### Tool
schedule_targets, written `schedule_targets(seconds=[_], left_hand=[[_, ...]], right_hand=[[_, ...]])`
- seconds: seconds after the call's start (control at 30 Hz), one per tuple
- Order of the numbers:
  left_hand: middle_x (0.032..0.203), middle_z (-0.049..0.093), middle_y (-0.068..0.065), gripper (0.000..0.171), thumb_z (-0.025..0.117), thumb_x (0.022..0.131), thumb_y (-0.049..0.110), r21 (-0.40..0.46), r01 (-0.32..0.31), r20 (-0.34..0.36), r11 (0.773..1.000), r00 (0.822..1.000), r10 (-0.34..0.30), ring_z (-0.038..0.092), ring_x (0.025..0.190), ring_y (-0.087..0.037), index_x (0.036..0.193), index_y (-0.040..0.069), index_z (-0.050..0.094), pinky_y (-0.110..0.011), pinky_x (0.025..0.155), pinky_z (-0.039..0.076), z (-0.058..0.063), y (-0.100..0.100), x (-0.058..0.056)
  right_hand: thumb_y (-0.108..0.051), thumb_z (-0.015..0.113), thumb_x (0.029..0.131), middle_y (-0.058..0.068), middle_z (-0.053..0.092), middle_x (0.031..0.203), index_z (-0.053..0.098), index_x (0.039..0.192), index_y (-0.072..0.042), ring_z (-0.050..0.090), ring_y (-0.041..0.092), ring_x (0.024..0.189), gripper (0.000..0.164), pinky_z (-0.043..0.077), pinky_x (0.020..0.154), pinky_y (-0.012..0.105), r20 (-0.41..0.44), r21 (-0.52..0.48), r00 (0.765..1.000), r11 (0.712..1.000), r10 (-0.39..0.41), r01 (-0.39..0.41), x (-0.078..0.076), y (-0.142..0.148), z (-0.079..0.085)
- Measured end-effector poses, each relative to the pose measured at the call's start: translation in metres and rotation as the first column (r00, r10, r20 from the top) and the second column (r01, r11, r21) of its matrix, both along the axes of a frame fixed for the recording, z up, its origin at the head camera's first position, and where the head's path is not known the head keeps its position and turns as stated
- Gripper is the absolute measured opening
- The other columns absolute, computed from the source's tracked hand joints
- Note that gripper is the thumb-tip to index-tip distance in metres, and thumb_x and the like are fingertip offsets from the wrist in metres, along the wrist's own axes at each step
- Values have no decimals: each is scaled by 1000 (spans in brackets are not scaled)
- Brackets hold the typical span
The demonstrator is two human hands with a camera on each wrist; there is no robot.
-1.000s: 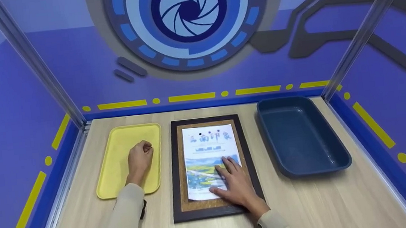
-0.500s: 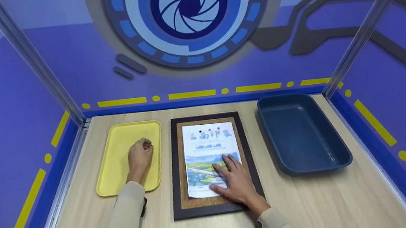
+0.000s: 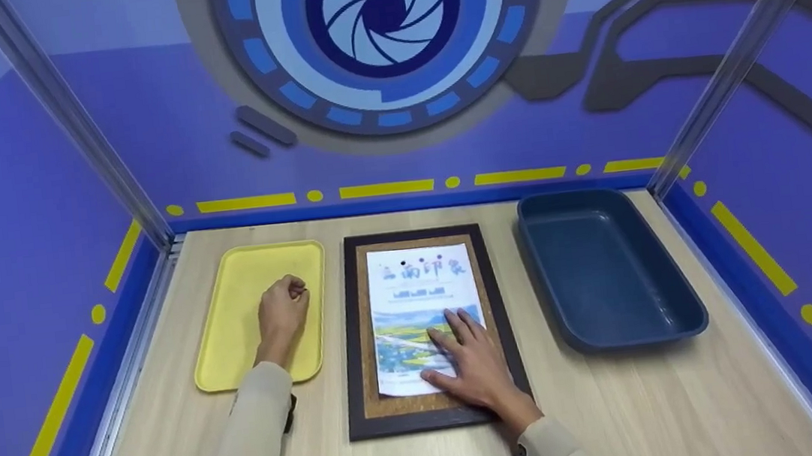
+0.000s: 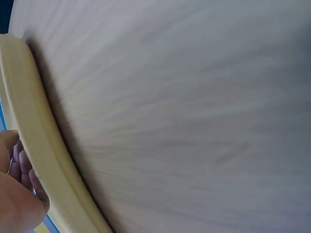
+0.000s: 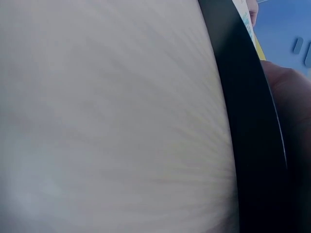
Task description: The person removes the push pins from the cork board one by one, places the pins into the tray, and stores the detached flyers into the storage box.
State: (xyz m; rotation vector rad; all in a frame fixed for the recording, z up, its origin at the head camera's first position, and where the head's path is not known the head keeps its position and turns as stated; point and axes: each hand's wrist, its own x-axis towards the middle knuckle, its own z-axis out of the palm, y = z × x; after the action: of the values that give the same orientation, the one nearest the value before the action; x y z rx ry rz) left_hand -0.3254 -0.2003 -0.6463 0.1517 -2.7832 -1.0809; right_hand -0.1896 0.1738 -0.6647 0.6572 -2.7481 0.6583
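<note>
In the head view, a sheet of paper [image 3: 423, 286] printed with a landscape lies on a black-framed cork board [image 3: 348, 340]. Small dark and purple dots, like pushpin heads, line its upper edge. My right hand [image 3: 477, 368] rests on the lower right of the sheet, fingers spread and palm down across the frame. Over a yellow tray [image 3: 234, 314], my left hand [image 3: 283, 313] has curled fingers, thumb meeting index. A small dark thing [image 3: 305, 291] shows at those fingertips; I cannot tell its kind. In the left wrist view, curled fingers [image 4: 26, 170] sit behind the tray's rim.
A deep dark blue bin [image 3: 611, 274] stands to the right of the board. Light wood table [image 3: 622, 417] surrounds these things. Blue printed panels [image 3: 406, 160] and metal posts [image 3: 720, 59] enclose the back and sides.
The head view has shifted slightly. Both hands keep their places, the left over the yellow tray and the right on the paper.
</note>
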Motion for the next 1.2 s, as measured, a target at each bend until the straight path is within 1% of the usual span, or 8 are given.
schedule_targets(seconds=[0.23,0.47,0.6,0.8,0.97,1.2], left_hand=[[108,73,-12,13,72,101,12,-4,29,-1,1000,1000,-29,69,102,-28,112,5,73,-45,93,55,0,0,-1],[108,74,-11,14,73,100,14,14,42,-19,999,999,-41,69,102,-28,113,6,73,-46,93,55,4,1,-1],[109,74,-11,17,74,100,14,28,41,-14,999,999,-41,69,104,-29,114,5,72,-46,94,54,2,1,1],[110,73,-11,18,74,100,13,42,32,18,999,999,-33,68,105,-28,115,4,72,-45,95,54,-1,0,5],[110,73,-12,18,74,99,14,49,37,-2,998,999,-37,68,104,-29,115,4,71,-47,95,54,0,0,4],[111,73,-8,19,75,100,17,61,8,37,998,999,-11,68,104,-26,115,7,71,-45,95,53,-1,-2,2]], right_hand=[[-67,71,89,19,40,166,62,150,-20,33,47,153,78,34,111,76,-14,6,1000,1000,-6,6,0,1,1],[-70,69,90,18,41,165,63,150,-21,32,46,153,77,35,113,72,-5,7,1000,1000,-20,20,-2,2,2],[-71,68,90,18,41,165,63,149,-21,32,46,153,78,35,113,72,7,0,1000,1000,-23,23,-1,1,1],[-71,68,90,19,40,166,62,150,-20,31,47,153,79,34,112,75,19,-5,1000,1000,-12,12,3,1,-2],[-70,69,90,19,42,165,63,149,-20,33,47,153,77,33,112,75,-1,-10,1000,1000,-19,19,1,1,-2],[-68,70,90,19,41,165,63,149,-21,32,47,153,77,33,111,76,11,-8,1000,1000,-8,8,1,0,1]])
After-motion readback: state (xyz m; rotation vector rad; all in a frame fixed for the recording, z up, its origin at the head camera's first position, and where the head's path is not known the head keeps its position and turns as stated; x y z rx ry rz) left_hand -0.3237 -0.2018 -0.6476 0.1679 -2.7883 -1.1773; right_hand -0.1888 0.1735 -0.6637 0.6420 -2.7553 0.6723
